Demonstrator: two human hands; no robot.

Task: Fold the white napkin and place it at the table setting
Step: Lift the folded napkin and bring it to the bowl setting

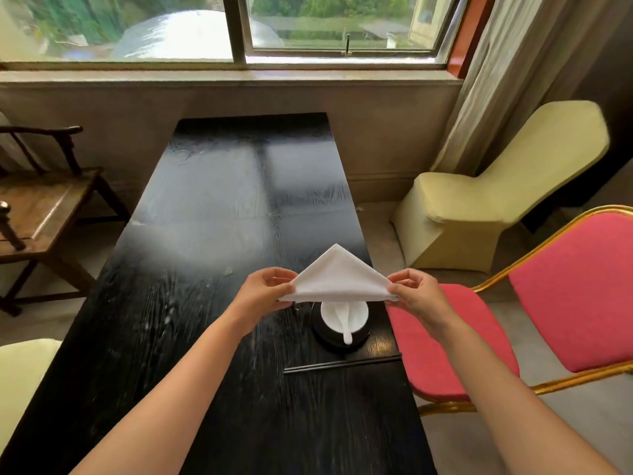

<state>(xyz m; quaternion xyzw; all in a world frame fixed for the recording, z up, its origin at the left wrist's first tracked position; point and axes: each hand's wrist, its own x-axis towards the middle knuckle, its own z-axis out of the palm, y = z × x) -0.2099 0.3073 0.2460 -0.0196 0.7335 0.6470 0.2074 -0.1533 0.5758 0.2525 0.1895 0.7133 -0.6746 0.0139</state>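
Note:
The white napkin (337,277) is folded into a triangle with its tip pointing away from me, held above the black table (212,234). My left hand (263,291) pinches its left corner and my right hand (412,293) pinches its right corner. Just below the napkin stands the table setting: a white bowl (358,315) with a white spoon (345,325) in it, on a black saucer (329,339). Dark chopsticks (342,364) lie crosswise in front of the saucer. The napkin hides the bowl's far rim.
A pink chair with a gold frame (561,296) stands close on the right, a cream-covered chair (496,197) behind it. A dark wooden chair (44,200) is on the left, another cream chair (20,375) at the near left. The window wall lies beyond the table.

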